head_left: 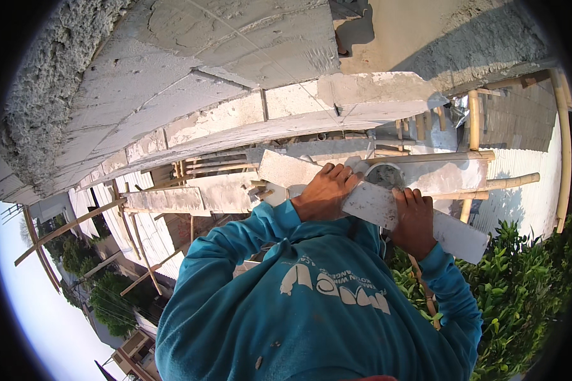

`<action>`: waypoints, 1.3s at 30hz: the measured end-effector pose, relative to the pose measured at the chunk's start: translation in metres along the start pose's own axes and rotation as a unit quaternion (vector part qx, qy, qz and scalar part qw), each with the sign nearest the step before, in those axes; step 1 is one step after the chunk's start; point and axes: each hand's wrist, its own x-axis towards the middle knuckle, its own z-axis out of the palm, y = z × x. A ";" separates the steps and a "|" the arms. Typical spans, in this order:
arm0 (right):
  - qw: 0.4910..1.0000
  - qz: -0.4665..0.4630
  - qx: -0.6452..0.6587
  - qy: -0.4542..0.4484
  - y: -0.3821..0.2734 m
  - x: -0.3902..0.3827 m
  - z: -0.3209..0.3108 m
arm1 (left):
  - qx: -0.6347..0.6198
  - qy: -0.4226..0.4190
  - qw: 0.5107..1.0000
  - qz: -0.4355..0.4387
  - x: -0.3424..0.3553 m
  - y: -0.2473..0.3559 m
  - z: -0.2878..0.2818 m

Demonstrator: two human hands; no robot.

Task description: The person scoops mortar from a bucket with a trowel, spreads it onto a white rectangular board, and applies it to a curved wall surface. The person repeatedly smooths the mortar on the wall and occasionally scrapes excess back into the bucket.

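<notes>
Across the front of my body, a long pale flat board [376, 204] spotted with grey slopes down toward the right. My left hand [327, 190] is closed over its upper edge, left of the middle. Farther right, my right hand [413, 222] grips the same board, fingers bent over the top edge. The left hand and sleeve cover part of it, so I cannot fully tell whether the pale end on the far left is one piece with it. Just beyond the board, between my hands, stands a round pale-rimmed container [397, 170] with grey stuff inside.
A block wall [203, 101], partly coated in grey, runs along the far side with a ledge. Bamboo poles [515, 182] and planks [442, 176] form a scaffold at my level. Corrugated roofing [521, 171] and leafy plants [515, 292] lie below on the right.
</notes>
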 end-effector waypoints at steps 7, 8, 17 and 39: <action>0.981 -0.184 0.064 0.025 -0.055 0.060 0.014 | 0.081 0.089 0.978 -0.170 -0.103 0.006 -0.053; 0.973 -0.215 0.078 0.039 -0.068 0.068 0.016 | 0.094 0.097 0.972 -0.194 -0.119 0.009 -0.064; 0.870 -0.463 0.164 0.053 -0.229 0.121 0.005 | 0.218 0.132 0.866 -0.430 -0.252 0.089 -0.159; 0.813 -0.572 0.012 0.110 -0.317 0.206 -0.048 | 0.220 0.270 0.816 -0.461 -0.308 0.037 -0.179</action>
